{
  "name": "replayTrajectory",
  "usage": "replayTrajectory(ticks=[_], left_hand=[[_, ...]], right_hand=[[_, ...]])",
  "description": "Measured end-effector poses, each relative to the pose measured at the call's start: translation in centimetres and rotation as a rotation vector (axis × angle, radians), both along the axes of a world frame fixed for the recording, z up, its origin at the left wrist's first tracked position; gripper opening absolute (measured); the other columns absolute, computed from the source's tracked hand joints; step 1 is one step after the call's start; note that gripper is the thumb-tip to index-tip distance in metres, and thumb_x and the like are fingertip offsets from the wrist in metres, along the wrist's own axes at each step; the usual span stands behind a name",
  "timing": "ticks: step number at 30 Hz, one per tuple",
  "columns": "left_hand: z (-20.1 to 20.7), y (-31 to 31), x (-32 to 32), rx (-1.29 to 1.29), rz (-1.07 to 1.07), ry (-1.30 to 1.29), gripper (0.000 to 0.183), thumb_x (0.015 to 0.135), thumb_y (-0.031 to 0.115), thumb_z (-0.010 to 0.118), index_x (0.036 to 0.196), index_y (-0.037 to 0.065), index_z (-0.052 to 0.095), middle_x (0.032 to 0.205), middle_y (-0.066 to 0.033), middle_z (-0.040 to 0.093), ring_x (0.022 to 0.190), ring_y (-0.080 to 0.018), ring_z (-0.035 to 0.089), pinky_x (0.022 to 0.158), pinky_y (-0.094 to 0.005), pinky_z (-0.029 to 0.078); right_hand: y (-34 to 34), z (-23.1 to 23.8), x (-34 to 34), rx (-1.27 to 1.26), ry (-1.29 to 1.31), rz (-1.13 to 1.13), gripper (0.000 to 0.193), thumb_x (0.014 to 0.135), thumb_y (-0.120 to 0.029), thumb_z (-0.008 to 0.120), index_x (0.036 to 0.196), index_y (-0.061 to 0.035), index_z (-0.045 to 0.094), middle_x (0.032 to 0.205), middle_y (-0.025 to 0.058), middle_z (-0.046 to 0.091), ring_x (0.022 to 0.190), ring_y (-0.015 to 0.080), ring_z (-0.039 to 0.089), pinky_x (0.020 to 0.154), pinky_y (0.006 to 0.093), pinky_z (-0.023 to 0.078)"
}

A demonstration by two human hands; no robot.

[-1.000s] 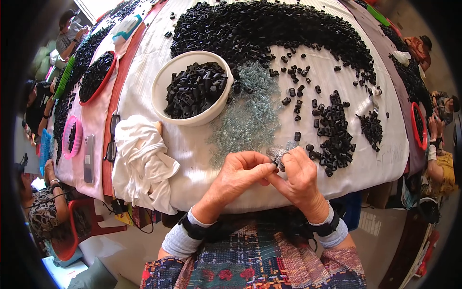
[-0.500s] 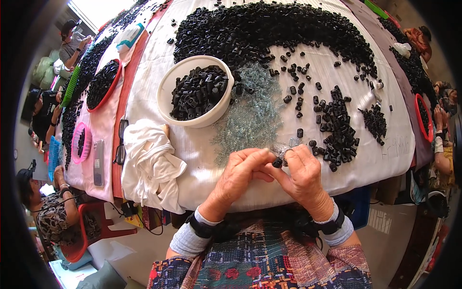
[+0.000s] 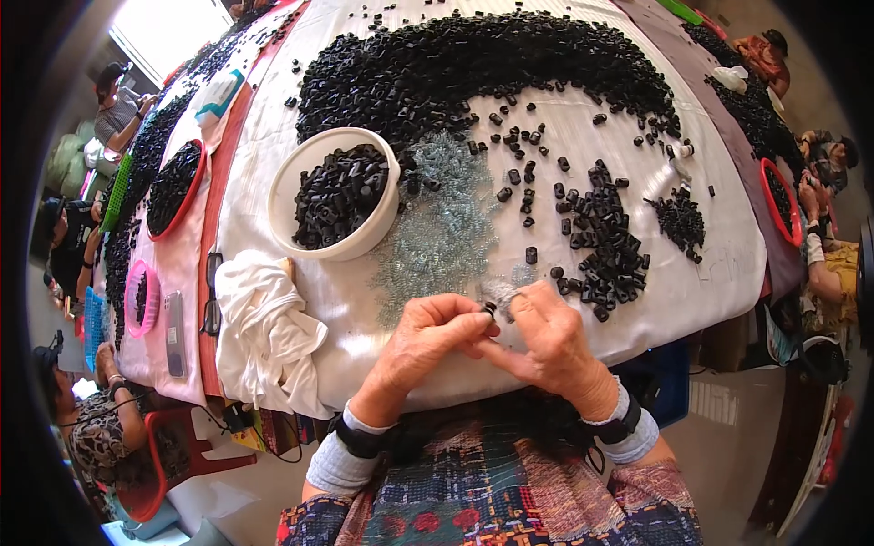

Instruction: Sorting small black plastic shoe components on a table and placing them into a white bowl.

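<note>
Two bare hands meet above the near edge of the white-covered table (image 3: pixel 715 296): from my remote post, I watch the left hand (image 3: pixel 411 353) pinch a small black piece (image 3: pixel 490 310) while the right hand (image 3: pixel 553 338) curls beside it, its grip one I cannot tell. Pale coil springs (image 3: pixel 437 238) spread just beyond; a white bowl (image 3: pixel 279 202) stands toward the left edge.

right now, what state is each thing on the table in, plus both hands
left hand: pinched on a small black piece
right hand: fingers curled beside a pale clump, grip unclear
white bowl: upright, uncovered, partly filled
black parts: loose, some heaped, some scattered
springs: loose, spread in a patch
white cloth: crumpled
tablecloth: spread out, lightly creased
</note>
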State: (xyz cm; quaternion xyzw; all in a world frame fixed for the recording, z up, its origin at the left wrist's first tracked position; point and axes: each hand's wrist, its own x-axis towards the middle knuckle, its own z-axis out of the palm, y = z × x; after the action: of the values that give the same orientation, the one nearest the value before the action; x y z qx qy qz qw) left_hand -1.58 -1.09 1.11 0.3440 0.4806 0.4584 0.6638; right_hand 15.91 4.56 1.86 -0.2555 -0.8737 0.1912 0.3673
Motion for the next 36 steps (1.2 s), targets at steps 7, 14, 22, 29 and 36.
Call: replayTrajectory(ticks=[7, 14, 22, 29, 36], left_hand=[[2.7, 1.0, -3.7, 0.115, 0.325, -0.161, 0.026, 0.093, 0.022, 0.055, 0.098, -0.002, 0.061, 0.088, -0.0153, 0.067, 0.066, -0.0178, 0.067, 0.053, -0.0262, 0.055], [4.5, 3.2, -9.3, 0.093, 0.592, -0.24, 0.034, 0.094, 0.028, 0.052, 0.107, -0.002, 0.057, 0.093, -0.0164, 0.067, 0.07, -0.0174, 0.067, 0.053, -0.0256, 0.056], [3.8, 1.7, -7.4, 0.169, 0.421, -0.193, 0.025, 0.092, 0.016, 0.055, 0.108, -0.003, 0.058, 0.089, -0.015, 0.066, 0.068, -0.0161, 0.066, 0.055, -0.0258, 0.056], [2.0, 0.6, -1.8, -0.031, 0.134, -0.208, 0.024, 0.088, 0.013, 0.062, 0.105, -0.003, 0.059, 0.092, -0.0139, 0.065, 0.075, -0.0159, 0.065, 0.061, -0.0247, 0.055], [0.7, 0.7, -0.1, -0.098, 0.028, -0.253, 0.023, 0.087, 0.011, 0.062, 0.107, -0.002, 0.057, 0.095, -0.0116, 0.064, 0.078, -0.0164, 0.065, 0.064, -0.0256, 0.055]], right_hand=[[3.7, -1.1, 4.8, 0.118, -0.147, -0.366, 0.032, 0.068, -0.003, 0.068, 0.097, 0.0026, 0.057, 0.089, 0.0165, 0.058, 0.084, 0.0324, 0.055, 0.074, 0.04, 0.047], [3.7, -1.3, 3.7, 0.138, -0.33, -0.39, 0.033, 0.065, -0.008, 0.07, 0.095, -0.002, 0.057, 0.089, 0.0099, 0.058, 0.085, 0.0261, 0.054, 0.073, 0.037, 0.044], [3.2, -0.9, 3.4, -0.184, -0.011, -0.33, 0.034, 0.072, 0.005, 0.064, 0.105, 0.0003, 0.058, 0.086, 0.009, 0.062, 0.078, 0.0191, 0.059, 0.071, 0.0292, 0.048], [1.7, -0.1, 2.0, -0.53, 0.262, -0.136, 0.035, 0.076, 0.001, 0.066, 0.109, -0.0013, 0.058, 0.083, 0.0056, 0.066, 0.071, 0.01, 0.059, 0.066, 0.0231, 0.048], [0.7, 0.3, 0.7, -0.625, 0.269, -0.026, 0.029, 0.076, 0.001, 0.066, 0.104, -0.0001, 0.058, 0.082, 0.0065, 0.067, 0.07, 0.0102, 0.06, 0.066, 0.025, 0.049]])
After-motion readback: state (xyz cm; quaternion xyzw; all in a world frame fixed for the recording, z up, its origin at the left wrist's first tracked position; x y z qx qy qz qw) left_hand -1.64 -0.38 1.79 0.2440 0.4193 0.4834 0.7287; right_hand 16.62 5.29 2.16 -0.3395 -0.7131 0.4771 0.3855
